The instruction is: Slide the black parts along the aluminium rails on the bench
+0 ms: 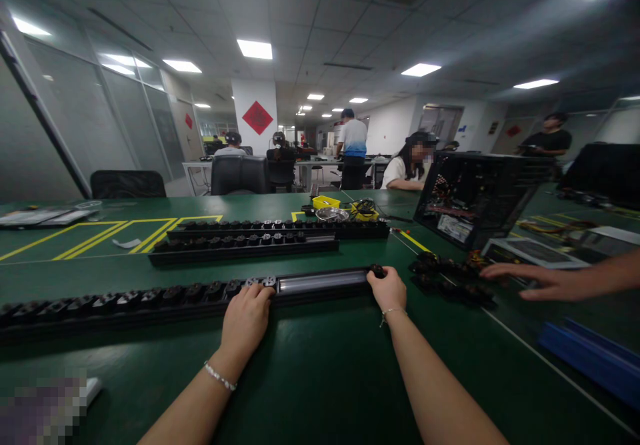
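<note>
A long black rail (325, 283) lies across the green table, filled along its left portion with a row of small round-topped black parts (173, 294). My left hand (246, 317) has its fingers curled over the end of that row, gripping the last part (269, 283). At the rail's right end, my right hand (389, 291) pinches another small black part (377, 271). Between my hands the rail's inner channel shows bare and shiny. The undersides of the gripped parts are hidden by my fingers.
Two more filled rails (245, 250) lie behind. Loose black parts (453, 278) are at right, beside another person's hand (530, 278). An open computer case (480, 198), a yellow tray (325, 202) and a blue trough (590, 358) also stand on the table.
</note>
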`<action>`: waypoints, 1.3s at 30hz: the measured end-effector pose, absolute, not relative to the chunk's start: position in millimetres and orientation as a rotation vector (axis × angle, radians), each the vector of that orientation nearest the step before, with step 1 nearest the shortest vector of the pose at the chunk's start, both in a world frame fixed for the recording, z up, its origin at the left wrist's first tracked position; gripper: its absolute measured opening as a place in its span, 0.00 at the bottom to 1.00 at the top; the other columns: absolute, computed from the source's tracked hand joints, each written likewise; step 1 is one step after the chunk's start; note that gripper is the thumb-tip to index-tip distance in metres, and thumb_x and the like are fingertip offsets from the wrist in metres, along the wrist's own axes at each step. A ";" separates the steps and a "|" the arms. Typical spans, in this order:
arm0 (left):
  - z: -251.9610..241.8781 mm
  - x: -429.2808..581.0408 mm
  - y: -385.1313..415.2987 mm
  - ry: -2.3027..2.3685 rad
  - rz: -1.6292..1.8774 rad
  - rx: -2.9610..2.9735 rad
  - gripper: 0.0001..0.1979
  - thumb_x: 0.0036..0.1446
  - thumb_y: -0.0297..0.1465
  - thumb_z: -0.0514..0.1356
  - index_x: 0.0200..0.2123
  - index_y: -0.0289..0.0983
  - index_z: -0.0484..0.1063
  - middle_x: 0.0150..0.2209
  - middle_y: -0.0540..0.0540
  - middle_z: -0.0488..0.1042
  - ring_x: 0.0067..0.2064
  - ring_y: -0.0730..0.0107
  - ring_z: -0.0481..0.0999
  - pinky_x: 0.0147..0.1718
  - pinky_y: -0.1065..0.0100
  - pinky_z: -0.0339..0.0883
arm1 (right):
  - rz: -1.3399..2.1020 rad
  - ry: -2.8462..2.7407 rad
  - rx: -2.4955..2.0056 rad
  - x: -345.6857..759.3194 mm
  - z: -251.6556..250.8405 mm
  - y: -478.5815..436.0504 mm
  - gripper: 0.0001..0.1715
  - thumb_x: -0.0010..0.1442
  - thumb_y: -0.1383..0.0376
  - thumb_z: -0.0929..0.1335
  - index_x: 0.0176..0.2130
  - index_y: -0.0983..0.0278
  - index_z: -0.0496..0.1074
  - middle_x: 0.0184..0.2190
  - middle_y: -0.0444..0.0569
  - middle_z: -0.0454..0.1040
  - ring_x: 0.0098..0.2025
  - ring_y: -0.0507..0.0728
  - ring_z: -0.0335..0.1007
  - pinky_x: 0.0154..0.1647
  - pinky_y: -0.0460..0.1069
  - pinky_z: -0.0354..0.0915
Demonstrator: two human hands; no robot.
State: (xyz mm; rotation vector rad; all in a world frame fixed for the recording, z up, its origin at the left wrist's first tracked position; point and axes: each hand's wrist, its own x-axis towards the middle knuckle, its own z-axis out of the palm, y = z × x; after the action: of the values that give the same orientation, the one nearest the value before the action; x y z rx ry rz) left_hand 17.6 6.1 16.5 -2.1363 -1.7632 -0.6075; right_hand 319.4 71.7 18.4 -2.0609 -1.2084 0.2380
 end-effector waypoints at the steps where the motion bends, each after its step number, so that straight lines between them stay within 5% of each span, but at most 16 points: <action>1: 16.3 17.6 6.4 -1.766 -0.604 -2.134 0.13 0.55 0.28 0.51 0.41 0.40 0.71 0.39 0.45 0.72 0.40 0.63 0.68 0.38 0.64 0.62 | 0.248 -1.211 -2.067 319.8 19.2 71.3 0.23 0.50 0.56 0.63 0.43 0.65 0.68 0.37 0.52 0.73 0.39 0.58 0.69 0.37 0.49 0.62; 31: 17.3 17.8 6.3 -1.757 -0.610 -2.139 0.14 0.55 0.28 0.50 0.41 0.40 0.72 0.39 0.44 0.72 0.40 0.63 0.68 0.40 0.63 0.63 | 0.305 -0.978 -2.276 382.4 16.1 77.2 0.25 0.50 0.54 0.63 0.45 0.62 0.71 0.36 0.57 0.74 0.41 0.63 0.69 0.39 0.55 0.64; 39: 15.9 16.1 3.6 -1.761 -0.641 -2.117 0.14 0.55 0.27 0.50 0.42 0.39 0.70 0.40 0.44 0.72 0.41 0.62 0.69 0.40 0.62 0.63 | 0.192 -1.132 -2.375 380.9 13.4 83.2 0.25 0.54 0.55 0.60 0.48 0.64 0.68 0.46 0.59 0.68 0.42 0.64 0.69 0.38 0.57 0.65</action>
State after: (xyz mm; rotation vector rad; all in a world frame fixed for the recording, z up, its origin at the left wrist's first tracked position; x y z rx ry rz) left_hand 16.1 3.6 15.9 -2.1170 -1.7606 -0.6405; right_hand 380.9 83.2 13.4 -2.3749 -1.1323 0.1922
